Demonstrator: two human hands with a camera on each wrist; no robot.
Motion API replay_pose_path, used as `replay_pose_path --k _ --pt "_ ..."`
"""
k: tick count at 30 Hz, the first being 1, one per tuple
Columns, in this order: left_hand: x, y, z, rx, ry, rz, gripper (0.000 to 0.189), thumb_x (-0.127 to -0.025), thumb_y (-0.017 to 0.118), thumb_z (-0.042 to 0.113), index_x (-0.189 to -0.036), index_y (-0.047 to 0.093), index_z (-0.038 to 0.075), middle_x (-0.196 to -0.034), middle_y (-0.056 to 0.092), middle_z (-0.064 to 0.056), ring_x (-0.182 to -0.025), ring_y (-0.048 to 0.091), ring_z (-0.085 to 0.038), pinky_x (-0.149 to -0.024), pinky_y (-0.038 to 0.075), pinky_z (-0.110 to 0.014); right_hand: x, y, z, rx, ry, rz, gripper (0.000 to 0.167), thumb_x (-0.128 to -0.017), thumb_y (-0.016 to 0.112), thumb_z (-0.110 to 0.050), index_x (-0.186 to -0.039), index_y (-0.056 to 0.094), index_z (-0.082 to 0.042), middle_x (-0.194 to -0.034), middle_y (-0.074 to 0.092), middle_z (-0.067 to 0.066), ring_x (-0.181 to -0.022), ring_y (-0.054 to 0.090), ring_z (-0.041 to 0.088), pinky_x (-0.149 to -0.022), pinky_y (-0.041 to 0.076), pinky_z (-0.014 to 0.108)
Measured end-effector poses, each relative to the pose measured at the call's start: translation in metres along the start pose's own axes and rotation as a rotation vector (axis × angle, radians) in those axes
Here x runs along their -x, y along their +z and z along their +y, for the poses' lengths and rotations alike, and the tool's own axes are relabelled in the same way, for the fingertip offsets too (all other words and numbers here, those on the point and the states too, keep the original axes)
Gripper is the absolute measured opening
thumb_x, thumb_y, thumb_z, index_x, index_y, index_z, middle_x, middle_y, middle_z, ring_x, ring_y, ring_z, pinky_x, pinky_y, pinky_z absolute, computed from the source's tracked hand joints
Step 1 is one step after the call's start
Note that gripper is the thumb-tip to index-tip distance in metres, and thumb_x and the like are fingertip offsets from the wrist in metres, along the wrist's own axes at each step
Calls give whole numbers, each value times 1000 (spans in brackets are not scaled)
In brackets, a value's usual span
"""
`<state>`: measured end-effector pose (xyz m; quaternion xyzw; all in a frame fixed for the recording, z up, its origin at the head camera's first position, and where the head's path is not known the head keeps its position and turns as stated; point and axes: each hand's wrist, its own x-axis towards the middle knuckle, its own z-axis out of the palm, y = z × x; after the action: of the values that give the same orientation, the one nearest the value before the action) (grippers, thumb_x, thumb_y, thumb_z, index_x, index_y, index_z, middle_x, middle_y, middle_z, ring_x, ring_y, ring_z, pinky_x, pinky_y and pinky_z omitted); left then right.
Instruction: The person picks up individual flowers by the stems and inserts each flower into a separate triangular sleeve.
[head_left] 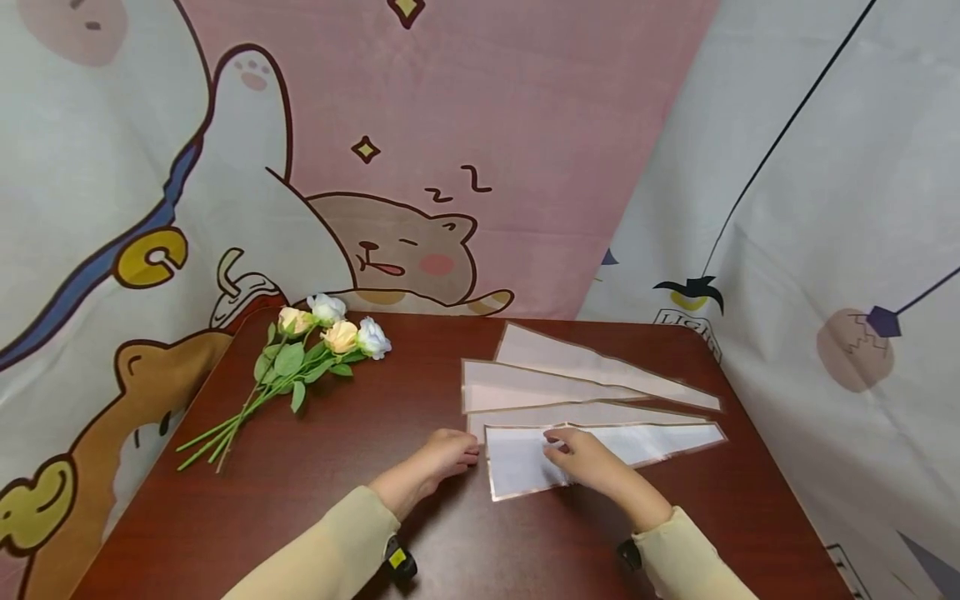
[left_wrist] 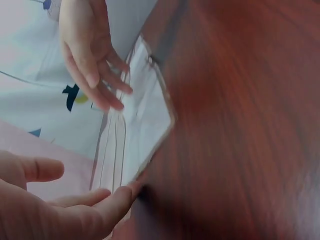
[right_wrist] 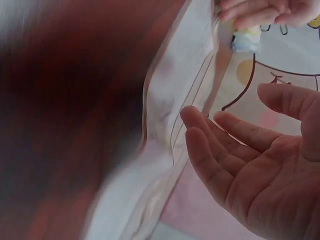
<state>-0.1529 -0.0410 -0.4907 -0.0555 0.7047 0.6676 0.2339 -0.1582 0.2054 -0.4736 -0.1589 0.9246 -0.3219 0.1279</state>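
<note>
The front white sheet (head_left: 519, 460) lies at three o'clock from the left hand (head_left: 450, 454), long axis running nine to three. The right hand (head_left: 588, 460), over it, is nearer; both hands are relaxed, thumbs apart, pinching nothing.

The bare right hand (right_wrist: 265, 175) has its palm in sight, fingers slightly bent and thumb held apart. Just beyond its fingertips runs a long, whitish, copper-edged sheet (right_wrist: 167, 100) with a wavy surface; whether they touch cannot be told. More thin sheet edges (right_wrist: 192, 95) lie between it and the fingers. Past the sheet, farther from the palm, spreads a blurred, glossy, reddish-brown tabletop (right_wrist: 75, 100). Above the thumb are the bare left hand (right_wrist: 265, 10), partly cut off, and pale yellow and bluish-white flowers (right_wrist: 246, 40). Behind the fingers hangs a cartoon-printed white-and-pink cloth (right_wrist: 295, 60).
</note>
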Motion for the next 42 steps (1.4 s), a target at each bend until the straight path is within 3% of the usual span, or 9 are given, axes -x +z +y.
replay_pose_path --k 4,10,17,21,25,29,32,37,42 --pt "3 8 -1 58 -27 -1 39 -86 48 11 -115 49 -15 -111 62 -28 -105 62 -37 -93 49 -47 4 9 -5 -38 -8 -26 34 -93 56 -13 -119 59 9 -109 67 21 -87 67 31 -72 54 33" --pt "2 14 -1 99 -51 27 40 -87 49 14 -115 51 -14 -108 65 -24 -96 64 -27 -87 52 -40 5 20 -10 -27 -1 -38 32 -91 58 -10 -116 60 8 -113 66 21 -97 65 31 -80 55 40" --pt "-2 20 -2 241 -61 35 34 -83 46 11 -112 43 -7 -120 48 -28 -88 61 -19 -87 51 -35 4 23 -10 -26 0 -20 32 -89 59 -10 -115 61 9 -111 66 22 -97 65 32 -83 54 44" --pt "-6 20 -5 301 -73 23 24 -84 46 9 -104 48 -5 -100 56 -17 -76 60 -12 -70 50 -22 3 23 -9 -29 0 -35 33 -90 59 -11 -116 61 9 -112 66 22 -99 65 33 -84 53 45" --pt "-11 19 -9 275 -90 -23 25 -84 46 7 -105 55 -3 -81 60 1 -63 53 -3 -56 37 -14 3 22 -9 -28 -4 -40 33 -90 59 -11 -116 61 8 -111 66 21 -99 65 34 -85 53 46" --pt "-13 20 -14 181 -66 -62 42 -86 46 2 -127 51 -6 -96 67 -5 -66 51 -2 -57 35 -18 3 24 -9 -21 -12 -34 32 -90 59 -11 -117 61 7 -110 67 21 -98 65 33 -84 53 46" --pt "-14 22 -16 149 -31 -75 40 -89 46 1 -128 51 -7 -105 67 -12 -74 55 -5 -61 41 -20 1 26 -10 4 -31 -20 33 -89 60 -10 -119 61 4 -113 65 19 -93 66 29 -79 54 40" --pt "-16 23 -17 190 13 -97 40 -90 44 -3 -130 46 -10 -114 62 -21 -87 61 -14 -74 51 -26 -6 29 -15 70 -131 48 35 -85 64 -8 -119 61 -3 -117 62 12 -87 64 22 -71 52 29" --pt "-17 23 -18 271 55 -114 49 -83 42 -12 -132 43 -12 -122 59 -25 -93 62 -15 -77 53 -24 -13 32 -18 163 -220 136 35 -82 69 -8 -116 64 -6 -113 63 8 -87 64 23 -73 53 32"
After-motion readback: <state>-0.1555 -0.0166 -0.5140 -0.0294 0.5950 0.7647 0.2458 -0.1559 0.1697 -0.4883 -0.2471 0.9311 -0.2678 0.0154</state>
